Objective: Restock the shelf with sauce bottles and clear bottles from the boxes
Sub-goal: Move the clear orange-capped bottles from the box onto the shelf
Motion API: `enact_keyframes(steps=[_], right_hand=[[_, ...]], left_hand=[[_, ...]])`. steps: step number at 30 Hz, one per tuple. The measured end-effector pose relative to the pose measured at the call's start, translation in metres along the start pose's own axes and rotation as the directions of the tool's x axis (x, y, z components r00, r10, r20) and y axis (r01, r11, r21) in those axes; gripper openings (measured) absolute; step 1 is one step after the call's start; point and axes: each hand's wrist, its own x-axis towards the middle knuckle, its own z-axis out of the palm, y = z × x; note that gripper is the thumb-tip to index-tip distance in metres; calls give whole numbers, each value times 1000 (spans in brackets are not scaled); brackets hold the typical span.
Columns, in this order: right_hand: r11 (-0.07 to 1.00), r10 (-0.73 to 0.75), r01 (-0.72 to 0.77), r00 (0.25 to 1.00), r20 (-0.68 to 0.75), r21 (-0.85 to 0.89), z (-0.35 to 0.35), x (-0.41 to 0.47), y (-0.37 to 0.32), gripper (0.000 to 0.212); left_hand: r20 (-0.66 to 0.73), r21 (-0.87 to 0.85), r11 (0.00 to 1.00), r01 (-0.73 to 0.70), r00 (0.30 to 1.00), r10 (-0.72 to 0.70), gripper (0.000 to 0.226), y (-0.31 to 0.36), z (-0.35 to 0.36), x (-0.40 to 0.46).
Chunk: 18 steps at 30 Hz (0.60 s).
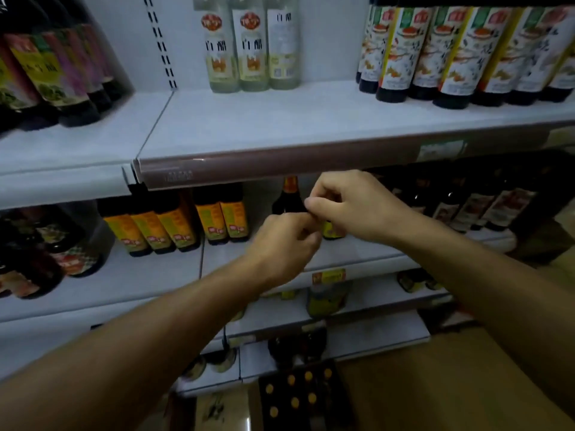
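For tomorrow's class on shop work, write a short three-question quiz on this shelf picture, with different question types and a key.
1. True or false: the three clear glass bottles with white labels stand on the upper white shelf.
2. Which does the person's right hand reach in front of? A) a tin can B) the dark sauce bottle with an orange neck band C) a paper bag
3. Fill in: the box of dark bottles with yellow caps sits ___ the shelves, on the floor.

Key: 1 true; 2 B; 3 below. The left hand meets the right there; a grip cannot be confirmed.
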Motion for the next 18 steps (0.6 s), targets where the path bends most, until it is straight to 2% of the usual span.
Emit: enact_keyframes(steps=[9,18], right_hand=[[984,148,-161,978,144,80,72,-41,60,19],[924,312,-365,892,327,113,170,-89,141,20]], left_hand=[[148,2,994,105,984,-104,19,-62,69,-21],[319,14,954,298,903,-287,16,-139,157,-51]])
